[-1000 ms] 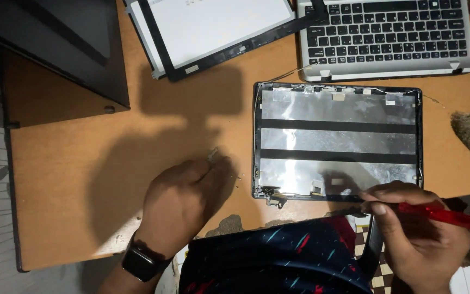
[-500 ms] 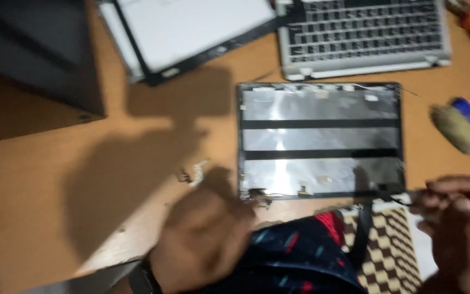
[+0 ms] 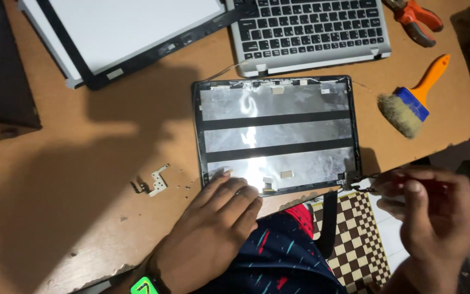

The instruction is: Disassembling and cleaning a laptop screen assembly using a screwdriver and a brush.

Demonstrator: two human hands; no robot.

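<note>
The left hand [image 3: 213, 228] lies flat, fingers spread, on the foil-lined laptop lid [image 3: 276, 133] at its seven o'clock corner, while the right hand [image 3: 436, 218] — at the lid's five o'clock hinge [image 3: 351, 179] — pinches a red-handled screwdriver [image 3: 403, 182].

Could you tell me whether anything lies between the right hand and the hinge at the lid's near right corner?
Nothing visible does. The right hand is already at the hinge on the near right corner of the laptop lid, its blurred tool tip at it. The left hand presses the lid's near edge, well clear of that corner.
</note>
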